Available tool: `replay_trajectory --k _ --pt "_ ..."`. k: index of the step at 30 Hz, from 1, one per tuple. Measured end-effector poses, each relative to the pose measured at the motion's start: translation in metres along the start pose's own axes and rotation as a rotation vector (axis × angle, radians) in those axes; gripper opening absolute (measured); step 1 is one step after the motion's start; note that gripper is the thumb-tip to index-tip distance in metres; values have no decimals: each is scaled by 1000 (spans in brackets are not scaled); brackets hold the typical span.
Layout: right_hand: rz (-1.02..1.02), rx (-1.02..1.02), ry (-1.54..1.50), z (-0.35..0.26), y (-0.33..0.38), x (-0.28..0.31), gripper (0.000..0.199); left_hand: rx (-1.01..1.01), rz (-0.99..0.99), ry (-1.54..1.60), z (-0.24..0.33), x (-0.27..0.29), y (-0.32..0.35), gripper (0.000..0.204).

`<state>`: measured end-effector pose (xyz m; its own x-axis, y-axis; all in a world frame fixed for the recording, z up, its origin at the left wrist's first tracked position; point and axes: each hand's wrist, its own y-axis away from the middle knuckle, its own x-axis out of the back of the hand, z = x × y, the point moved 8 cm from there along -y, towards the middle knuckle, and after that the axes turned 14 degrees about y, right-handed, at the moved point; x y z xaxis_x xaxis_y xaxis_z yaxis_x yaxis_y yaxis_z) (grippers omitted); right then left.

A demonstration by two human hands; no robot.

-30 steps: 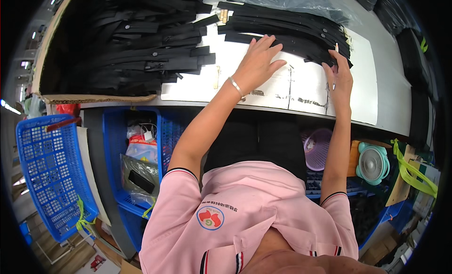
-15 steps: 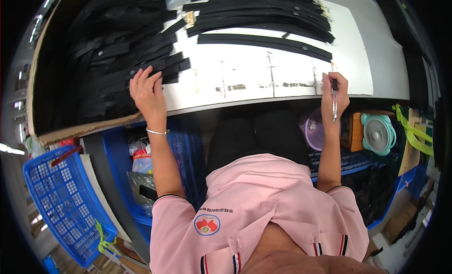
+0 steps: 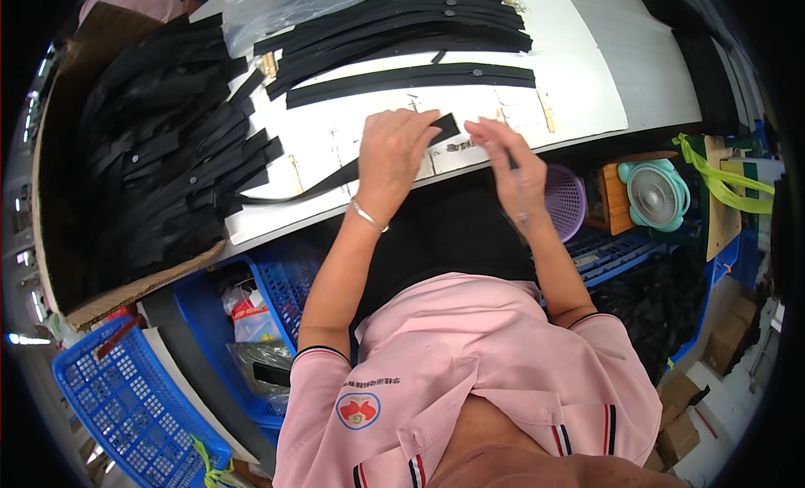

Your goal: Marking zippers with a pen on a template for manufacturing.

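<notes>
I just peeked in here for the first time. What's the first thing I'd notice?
Probably the big heap of black strips piled on the left of the white table. Then the left hand at the table's front edge, pressing on one long black strip, with the right hand close beside it. A bright blue basket sits lower left.

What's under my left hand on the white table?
A black strip runs under the left hand across the white table. The part beneath the palm is covered.
</notes>
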<state>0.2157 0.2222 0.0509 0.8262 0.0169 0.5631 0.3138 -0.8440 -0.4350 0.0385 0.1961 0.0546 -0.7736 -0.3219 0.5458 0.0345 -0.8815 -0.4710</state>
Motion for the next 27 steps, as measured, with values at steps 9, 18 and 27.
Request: replay_trajectory --k 9,18,27 --pt "33 255 669 4 12 3 52 -54 33 -85 11 6 14 29" --pt "124 198 839 49 17 46 50 113 25 -343 1 38 77 39" --pt "121 197 839 41 12 47 43 295 137 -379 -25 75 116 58"
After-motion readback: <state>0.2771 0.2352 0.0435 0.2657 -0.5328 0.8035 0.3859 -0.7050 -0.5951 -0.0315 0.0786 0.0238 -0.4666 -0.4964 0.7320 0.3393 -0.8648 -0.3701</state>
